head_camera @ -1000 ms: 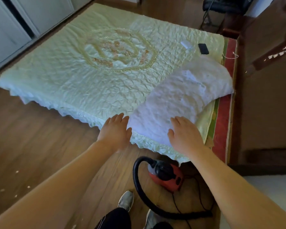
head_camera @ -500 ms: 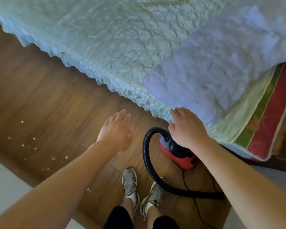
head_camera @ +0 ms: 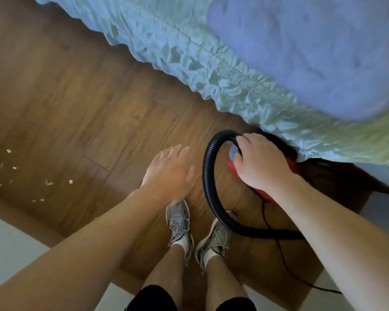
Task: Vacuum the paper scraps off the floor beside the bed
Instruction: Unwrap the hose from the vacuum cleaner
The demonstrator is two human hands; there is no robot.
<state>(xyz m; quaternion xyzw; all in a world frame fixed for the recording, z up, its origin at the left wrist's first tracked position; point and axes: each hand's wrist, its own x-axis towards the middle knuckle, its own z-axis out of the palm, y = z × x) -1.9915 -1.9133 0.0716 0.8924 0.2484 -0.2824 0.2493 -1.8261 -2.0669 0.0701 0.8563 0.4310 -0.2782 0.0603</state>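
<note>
Paper scraps [head_camera: 47, 182] scattered on the wood floor [head_camera: 76, 97] at left, my left hand [head_camera: 169, 173] flat above the boards, fingers straight, holding nothing, black hose [head_camera: 208, 182] looping just right of it, my right hand [head_camera: 259, 162] curled over the red vacuum [head_camera: 231, 166], beside the bed [head_camera: 211, 70] at right.

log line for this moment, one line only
step: picking up vacuum | right hand: grips vacuum top | left hand: open, holds nothing | hose: looped on floor | paper scraps: on floor, far left
</note>
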